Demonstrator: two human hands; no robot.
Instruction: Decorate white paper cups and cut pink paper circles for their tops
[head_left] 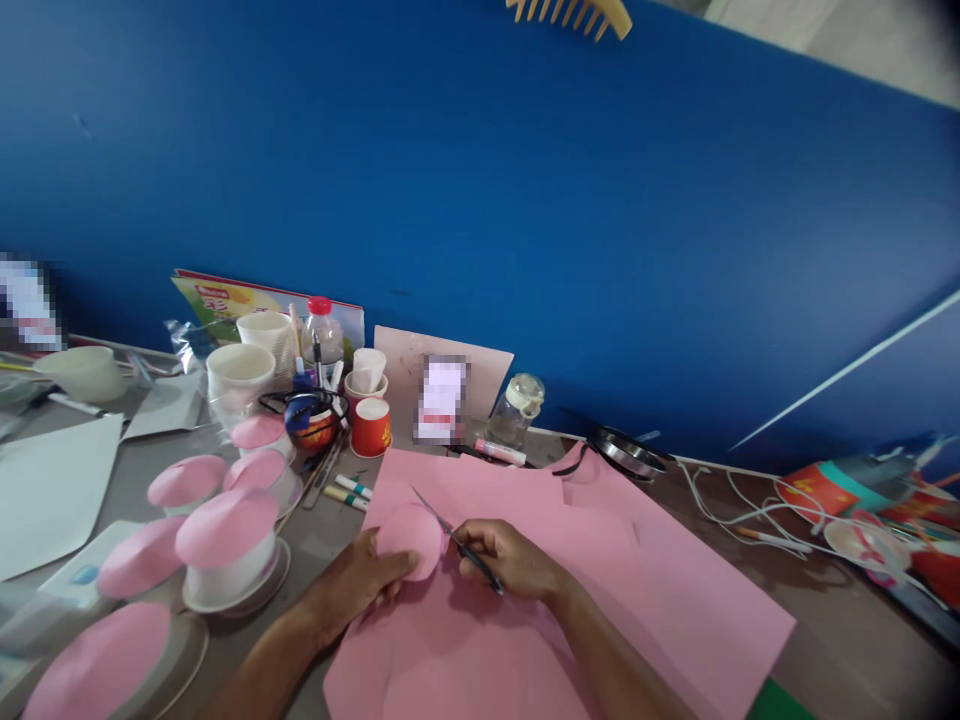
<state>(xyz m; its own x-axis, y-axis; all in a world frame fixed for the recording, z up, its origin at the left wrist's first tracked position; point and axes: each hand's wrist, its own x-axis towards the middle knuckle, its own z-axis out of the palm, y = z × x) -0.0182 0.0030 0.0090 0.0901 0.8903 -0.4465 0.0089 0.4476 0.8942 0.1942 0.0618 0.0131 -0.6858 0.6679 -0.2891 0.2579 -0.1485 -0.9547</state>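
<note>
My left hand [367, 575] pinches a round pink paper disc [409, 540] by its lower left edge, thumb on top. Dark-handled scissors [480, 562] are gripped in my right hand [510, 558], and their blades point up and left along the disc's right edge. Whether the blades touch the paper is hard to make out. Beneath both hands lie large pink paper sheets [675, 600], overlapping one another. To the left stand several white paper cups [229, 580] topped with pink paper discs [227, 525].
A red paper cup [372, 430], stacked white cups [241, 375], markers [346, 497] and a glass jar [516, 412] stand behind the sheets. A phone [441, 398] leans at the back. White cables [739, 510] and a tape roll [626, 452] lie to the right. A blue partition [480, 180] rises behind.
</note>
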